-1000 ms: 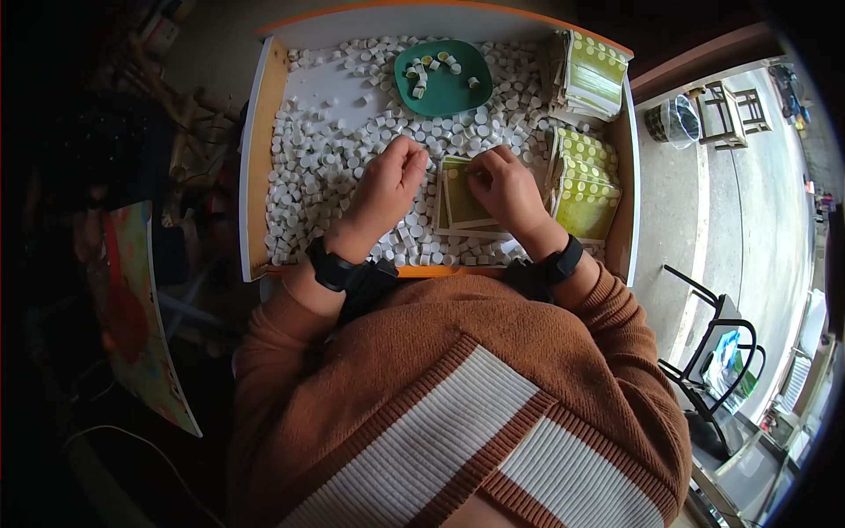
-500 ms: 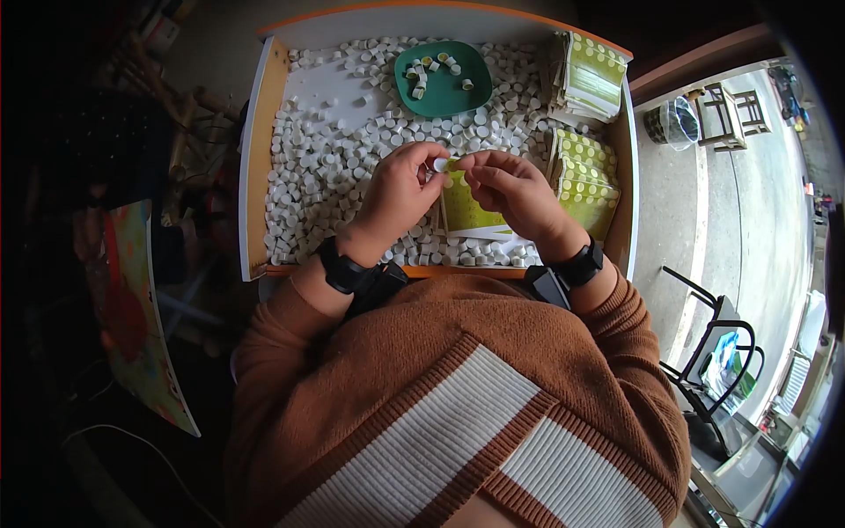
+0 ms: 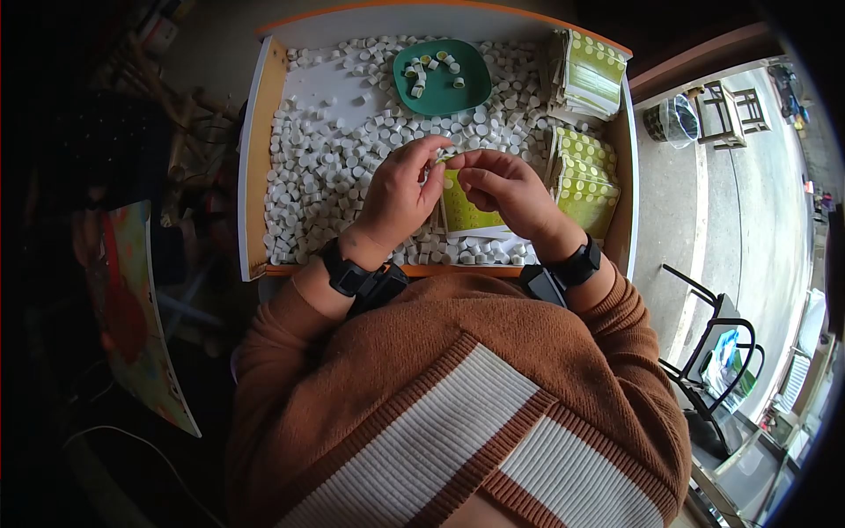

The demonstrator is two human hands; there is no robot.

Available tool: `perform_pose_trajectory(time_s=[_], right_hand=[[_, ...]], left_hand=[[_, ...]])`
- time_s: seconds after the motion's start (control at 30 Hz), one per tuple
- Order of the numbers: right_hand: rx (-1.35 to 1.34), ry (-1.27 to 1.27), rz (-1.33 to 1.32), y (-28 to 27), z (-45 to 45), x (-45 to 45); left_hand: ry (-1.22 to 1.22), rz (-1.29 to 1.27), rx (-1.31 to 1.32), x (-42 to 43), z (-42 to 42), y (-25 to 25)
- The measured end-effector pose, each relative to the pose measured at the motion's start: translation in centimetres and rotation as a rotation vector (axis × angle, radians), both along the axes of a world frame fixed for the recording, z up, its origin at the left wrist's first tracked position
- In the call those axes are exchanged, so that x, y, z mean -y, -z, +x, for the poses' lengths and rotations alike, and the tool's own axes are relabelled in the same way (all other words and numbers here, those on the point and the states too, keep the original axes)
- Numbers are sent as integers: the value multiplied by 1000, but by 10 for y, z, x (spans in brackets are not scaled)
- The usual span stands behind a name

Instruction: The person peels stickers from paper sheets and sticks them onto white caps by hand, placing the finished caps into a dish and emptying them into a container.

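Observation:
My left hand (image 3: 398,192) pinches a small white cap, now mostly hidden between thumb and fingertips. The fingers of my right hand (image 3: 512,187) are closed in a pinch beside it, over a small green piece that looks like a round sticker. The fingertips of both hands nearly meet. Beneath them lies a green sheet with pale dots (image 3: 469,209), partly covered by my right hand. Loose white caps (image 3: 321,189) surround it on the tray floor. Further back, a green plate (image 3: 451,102) holds several caps, some showing yellow-green.
Stacks of dotted green sheets (image 3: 595,77) stand along the tray's right side, with another stack (image 3: 585,180) nearer me. Raised walls with an orange rim (image 3: 400,7) enclose the tray. A black-framed chair (image 3: 717,361) stands off to the right.
My left fingers have closed further over the cap, hiding its white face. My right fingertips have come slightly left, close against it. The caps around the plate look unchanged.

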State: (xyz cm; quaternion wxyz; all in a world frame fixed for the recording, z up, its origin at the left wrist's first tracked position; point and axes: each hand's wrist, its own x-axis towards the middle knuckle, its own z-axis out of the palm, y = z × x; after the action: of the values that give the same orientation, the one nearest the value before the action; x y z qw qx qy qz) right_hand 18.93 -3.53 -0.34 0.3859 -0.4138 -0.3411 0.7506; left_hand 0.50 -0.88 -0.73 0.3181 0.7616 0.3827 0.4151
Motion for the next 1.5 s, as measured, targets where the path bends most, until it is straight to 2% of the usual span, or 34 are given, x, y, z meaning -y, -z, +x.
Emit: perform_pose_trajectory(time_s=[0.07, 0.17, 0.2, 0.27, 0.3, 0.4, 0.43, 0.53, 0.7, 0.8, 0.83, 0.93, 1.0, 1.1, 1.13, 1.23, 1.37, 1.5], right_hand=[[20, -12, 22, 1, 1, 1], [749, 95, 466, 11, 5, 4], [750, 95, 467, 16, 7, 5], [960, 117, 695, 29, 12, 11], [1064, 128, 811, 35, 13, 13], [1087, 162, 816, 40, 11, 13], [1098, 179, 816, 42, 10, 13], [1112, 187, 782, 42, 8, 13], [1142, 186, 792, 41, 9, 8], [1142, 164, 771, 41, 10, 6], [1142, 149, 761, 41, 10, 6], [1163, 146, 789, 43, 12, 5], [1177, 146, 804, 43, 15, 5], [610, 151, 292, 40, 21, 5], [611, 152, 293, 38, 22, 5], [-65, 99, -12, 14, 22, 8], [-181, 68, -88, -1, 16, 8], [-175, 113, -135, -4, 10, 8]], left_hand=[[-10, -56, 11, -2, -1, 5], [-27, -163, 34, -16, -9, 15], [-14, -421, 181, -26, -16, 20], [15, -936, 476, -41, -25, 27], [15, -935, 477, -45, -24, 32], [42, -356, -187, -51, -12, 36], [42, -356, -187, -50, -9, 37], [-20, 106, -559, -49, 1, 39], [-19, 75, -578, -49, 4, 32], [93, -319, -184, -40, -1, 22], [91, -320, -185, -36, -2, 22], [207, -488, 159, -24, -6, 23], [224, -527, 199, -17, -5, 20], [262, -603, 279, -13, -2, 17], [281, -620, 271, -13, -3, 18], [322, -655, 255, -11, -3, 20], [295, -579, 225, -9, 0, 17], [253, -515, 258, -7, 2, 14]])
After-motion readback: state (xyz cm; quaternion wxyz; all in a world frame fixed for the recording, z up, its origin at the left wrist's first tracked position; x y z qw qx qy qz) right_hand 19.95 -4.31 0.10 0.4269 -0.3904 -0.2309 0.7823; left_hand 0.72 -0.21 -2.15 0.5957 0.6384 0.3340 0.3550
